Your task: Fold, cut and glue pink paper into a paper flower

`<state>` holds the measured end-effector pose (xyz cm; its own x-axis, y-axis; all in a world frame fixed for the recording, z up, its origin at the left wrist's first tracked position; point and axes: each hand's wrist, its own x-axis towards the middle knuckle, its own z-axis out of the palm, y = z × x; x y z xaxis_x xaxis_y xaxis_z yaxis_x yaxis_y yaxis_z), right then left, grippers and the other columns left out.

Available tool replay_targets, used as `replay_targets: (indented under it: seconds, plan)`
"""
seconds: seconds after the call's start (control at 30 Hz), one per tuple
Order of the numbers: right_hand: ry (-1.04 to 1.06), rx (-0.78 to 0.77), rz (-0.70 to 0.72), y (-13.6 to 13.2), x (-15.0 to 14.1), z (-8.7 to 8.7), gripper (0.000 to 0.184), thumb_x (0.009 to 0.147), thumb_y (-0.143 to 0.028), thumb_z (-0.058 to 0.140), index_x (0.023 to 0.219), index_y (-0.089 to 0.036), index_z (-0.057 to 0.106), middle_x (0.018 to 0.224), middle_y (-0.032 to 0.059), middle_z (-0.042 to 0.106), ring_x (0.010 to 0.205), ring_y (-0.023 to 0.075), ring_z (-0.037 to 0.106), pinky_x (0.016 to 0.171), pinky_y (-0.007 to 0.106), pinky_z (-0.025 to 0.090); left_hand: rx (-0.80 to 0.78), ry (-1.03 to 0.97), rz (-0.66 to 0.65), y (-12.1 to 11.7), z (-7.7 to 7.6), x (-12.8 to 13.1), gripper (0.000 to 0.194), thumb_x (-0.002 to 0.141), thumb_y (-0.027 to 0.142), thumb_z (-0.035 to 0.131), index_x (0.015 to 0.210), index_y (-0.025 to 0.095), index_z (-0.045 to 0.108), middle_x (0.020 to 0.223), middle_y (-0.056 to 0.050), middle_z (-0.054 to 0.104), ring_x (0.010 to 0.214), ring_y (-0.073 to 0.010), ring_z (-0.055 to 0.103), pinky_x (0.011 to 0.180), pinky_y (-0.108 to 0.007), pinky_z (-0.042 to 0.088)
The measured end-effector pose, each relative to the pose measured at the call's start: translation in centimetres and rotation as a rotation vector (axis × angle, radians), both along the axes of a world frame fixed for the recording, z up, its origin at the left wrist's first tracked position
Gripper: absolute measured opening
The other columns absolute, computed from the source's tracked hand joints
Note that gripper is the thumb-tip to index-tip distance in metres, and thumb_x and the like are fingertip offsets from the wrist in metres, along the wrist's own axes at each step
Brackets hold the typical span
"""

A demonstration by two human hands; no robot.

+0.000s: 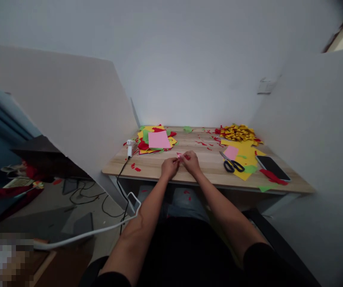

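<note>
Close together over the front middle of the wooden table (201, 162), my left hand (169, 167) and my right hand (190, 162) pinch a small pink and red piece of paper (179, 156) between their fingertips. Most of that piece is hidden by the fingers. Right of my hands lie scissors with black handles (233, 165), their blades pointing up and left, resting partly on yellow paper (245, 175). A square pink sheet (158, 140) tops a pile of red, yellow and green paper to the left.
Folded yellow and red paper strips (237, 133) are heaped at the back right. A dark tablet or phone (273, 167) lies near the right edge, with red paper (272, 177) on it. A white plug (130, 147) with a black cable sits at the left edge. Partitions flank the table.
</note>
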<state>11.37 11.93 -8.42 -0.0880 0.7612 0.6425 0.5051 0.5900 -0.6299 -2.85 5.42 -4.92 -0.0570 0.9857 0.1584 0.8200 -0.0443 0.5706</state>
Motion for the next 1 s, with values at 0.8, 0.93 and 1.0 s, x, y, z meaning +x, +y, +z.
replay_targets:
  seconds: [0.8,0.93,1.0]
  plan:
    - [-0.012,0.029,0.032,-1.1,0.1,0.7,0.028,0.096,-0.044,0.06,0.097,-0.017,0.067,0.094,0.0034,0.067,0.086,0.017,0.064,0.083,0.037,0.053,-0.023,-0.036,-0.109,-0.1,-0.1,-0.3,0.03,0.097,0.039,0.059,0.116,0.017,0.064,0.118,-0.009,0.066,0.101,-0.0201,0.065,0.089,-0.041,0.056]
    - [-0.034,-0.004,0.017,-0.8,0.1,0.2,0.032,0.096,-0.043,0.06,0.114,-0.017,0.063,0.105,0.0053,0.067,0.091,0.0182,0.065,0.084,0.039,0.055,-0.009,-0.058,-0.119,0.1,-0.2,-0.4,0.03,0.097,0.039,0.059,0.117,0.017,0.064,0.118,-0.008,0.066,0.102,-0.0205,0.065,0.089,-0.041,0.056]
    - [-0.062,-0.017,0.015,-0.6,0.0,0.1,0.03,0.096,-0.042,0.061,0.112,-0.017,0.064,0.109,0.0061,0.067,0.096,0.0193,0.065,0.087,0.041,0.055,0.001,-0.074,-0.127,0.2,-0.3,-0.4,0.03,0.096,0.038,0.06,0.117,0.016,0.064,0.118,-0.009,0.066,0.102,-0.0204,0.065,0.089,-0.041,0.056]
